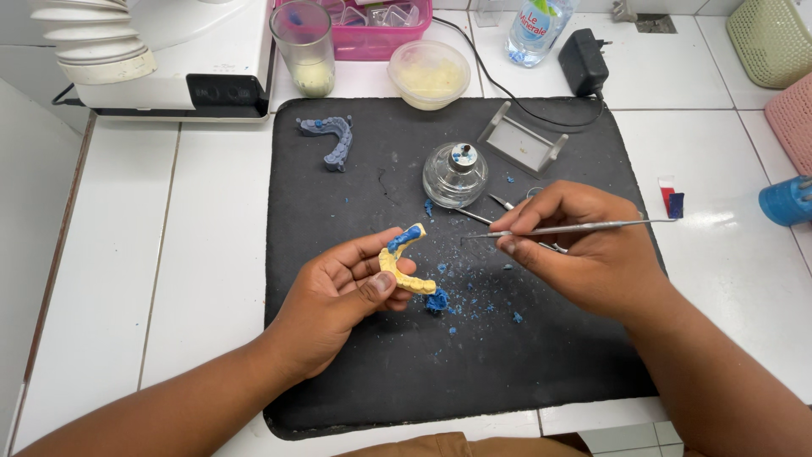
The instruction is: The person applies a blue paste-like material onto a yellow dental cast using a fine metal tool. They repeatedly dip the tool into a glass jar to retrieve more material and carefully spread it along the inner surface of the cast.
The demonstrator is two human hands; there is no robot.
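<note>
The left hand (338, 292) pinches a yellow dental cast (404, 264) between thumb and fingers, thumb pressed on its lower arm, the arch held just above a dark mat (355, 372). Blue wax (404, 238) covers the cast's upper end, and a blue lump (436, 300) sits at its lower tip. The right hand (584, 245) grips a thin metal tool (575, 228) like a pen, fingers closed around the shaft; its fine point aims left toward the cast, a small gap apart from it. Blue crumbs (474, 296) are strewn over the mat beneath and between the hands.

Just behind the right hand stands a glass burner (455, 175), with more metal tools (499, 203) lying partly hidden under the fingers. A grey stand (522, 140) is beyond that, and a blue-grey cast (331, 138) lies near the mat's far left corner. Past the mat, on the white tiled counter (127, 254), are a glass (304, 46), a lidded tub (429, 74), a black adapter (582, 61) and a bottle (534, 30).
</note>
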